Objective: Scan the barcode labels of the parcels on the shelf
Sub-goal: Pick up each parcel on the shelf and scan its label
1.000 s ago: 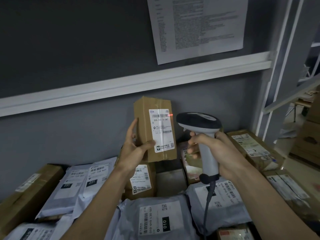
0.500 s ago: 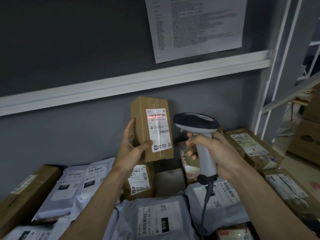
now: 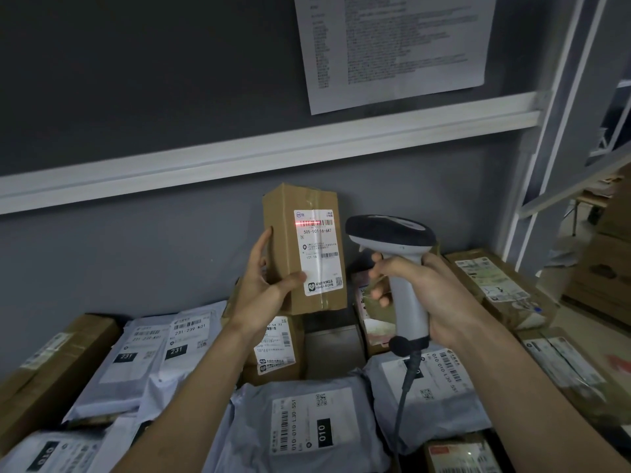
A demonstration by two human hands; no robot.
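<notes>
- Plainly mid-scan: the left hand (image 3: 264, 285) held a small cardboard parcel (image 3: 302, 249) upright, lifted clear of the heap below, with its white shipping label (image 3: 318, 251) turned toward the camera and the scanner.
- Grip on the parcel was a side clamp, thumb across the lower front face and fingers up the left edge. Likely chosen so the barcode near the label's top was left uncovered.
- The right hand (image 3: 425, 297) was wrapped round the pale grip of a corded handheld barcode scanner (image 3: 392, 264), one finger forward in the trigger area. Whether it was pressing the trigger could not be told.
- Scanner head sat just beside the parcel's right edge, not touching, angled at the label.
- A red scan line (image 3: 309, 222) lay across the upper barcode (image 3: 317, 222), covering its left part. Judgement: the aim was on the right code, though a read could not be confirmed.
- The scanner's cable (image 3: 404, 401) hung down from the grip's base, over the mailers.
- Below, the shelf (image 3: 333, 349) was crowded with more parcels: grey poly mailers (image 3: 307, 428) marked 010 and 231, and cardboard boxes (image 3: 495, 285) at right, most label-up. Judgement: most looked readable where they lay.
- A printed sheet (image 3: 392, 46) hung on the dark wall above.
</notes>
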